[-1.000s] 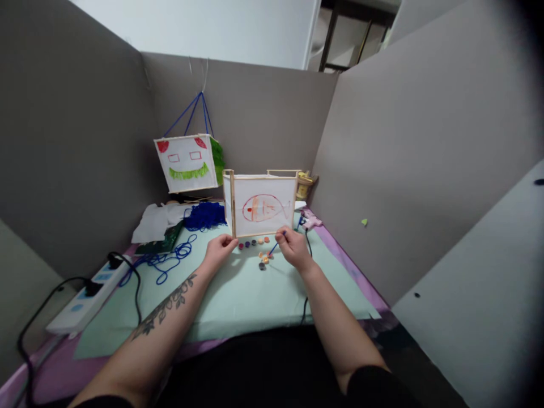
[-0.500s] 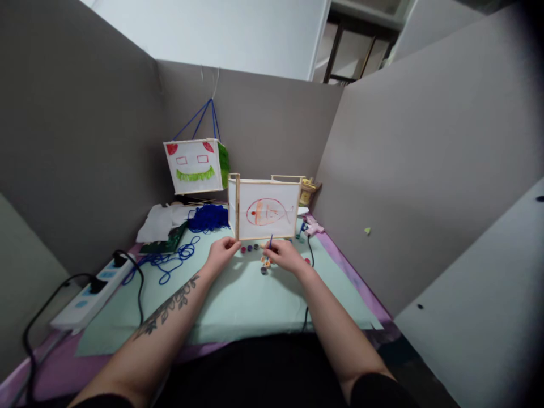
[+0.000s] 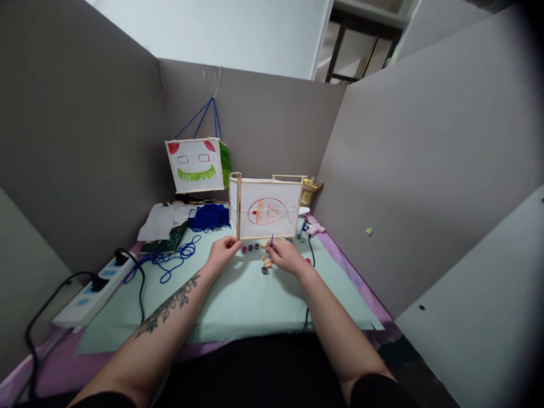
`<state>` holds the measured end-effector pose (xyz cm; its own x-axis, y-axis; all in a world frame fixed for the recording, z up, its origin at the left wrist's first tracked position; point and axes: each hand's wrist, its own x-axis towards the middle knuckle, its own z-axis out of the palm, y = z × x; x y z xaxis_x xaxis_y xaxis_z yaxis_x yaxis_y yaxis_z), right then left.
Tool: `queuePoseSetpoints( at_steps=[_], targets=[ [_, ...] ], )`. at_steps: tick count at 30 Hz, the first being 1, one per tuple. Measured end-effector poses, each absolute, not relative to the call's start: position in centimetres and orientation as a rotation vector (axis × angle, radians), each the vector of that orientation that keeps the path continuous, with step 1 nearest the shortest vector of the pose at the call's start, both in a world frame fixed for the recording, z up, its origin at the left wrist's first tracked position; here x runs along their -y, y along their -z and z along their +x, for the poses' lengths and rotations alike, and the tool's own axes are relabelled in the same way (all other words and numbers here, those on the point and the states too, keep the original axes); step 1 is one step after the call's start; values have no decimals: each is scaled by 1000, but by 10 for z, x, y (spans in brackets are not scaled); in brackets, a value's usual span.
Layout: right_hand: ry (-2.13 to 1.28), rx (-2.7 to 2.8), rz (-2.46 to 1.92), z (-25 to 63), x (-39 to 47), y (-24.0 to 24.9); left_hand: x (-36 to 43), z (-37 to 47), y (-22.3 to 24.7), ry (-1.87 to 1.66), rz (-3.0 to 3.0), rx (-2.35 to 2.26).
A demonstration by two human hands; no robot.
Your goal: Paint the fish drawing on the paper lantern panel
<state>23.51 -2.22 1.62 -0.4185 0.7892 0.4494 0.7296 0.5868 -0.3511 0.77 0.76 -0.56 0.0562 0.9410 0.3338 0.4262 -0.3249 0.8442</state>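
Observation:
A white paper lantern on a wooden frame stands on the pale green table cover, with a fish drawn in red and orange on its front. My left hand pinches the frame's lower left corner. In my right hand, a thin blue brush is held upright, just in front of the lantern's lower edge. Small paint pots sit along the base. Close to my right fingers are an orange pot and a dark pot.
A painted lantern hangs by blue cords at the back left. Below it lie blue yarn and white paper. A power strip with black cables is at the left; a pink object sits at the right.
My right hand and the brush have shifted very slightly against the pots, uncovering a bit more of the orange ones. The whole view has moved a little; my left hand keeps its grip.

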Motion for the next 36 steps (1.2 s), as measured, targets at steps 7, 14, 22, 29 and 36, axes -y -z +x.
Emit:
queuePoseSetpoints(
  at_steps=[7,14,22,29,36],
  targets=[
    [-124,2273,-1225,234,22,-17,-8,7,6,-1225,1805,-1369],
    [-161,2199,-1206,235,20,-17,-10,7,8,-1219,1832,-1378],
    [-225,2118,-1226,235,20,-17,-10,6,9,-1229,1831,-1374],
    [-266,2018,-1284,237,18,-16,-8,7,6,-1218,1834,-1368],
    [-281,2026,-1287,233,17,-11,-7,7,5,-1224,1812,-1366]
  ],
)
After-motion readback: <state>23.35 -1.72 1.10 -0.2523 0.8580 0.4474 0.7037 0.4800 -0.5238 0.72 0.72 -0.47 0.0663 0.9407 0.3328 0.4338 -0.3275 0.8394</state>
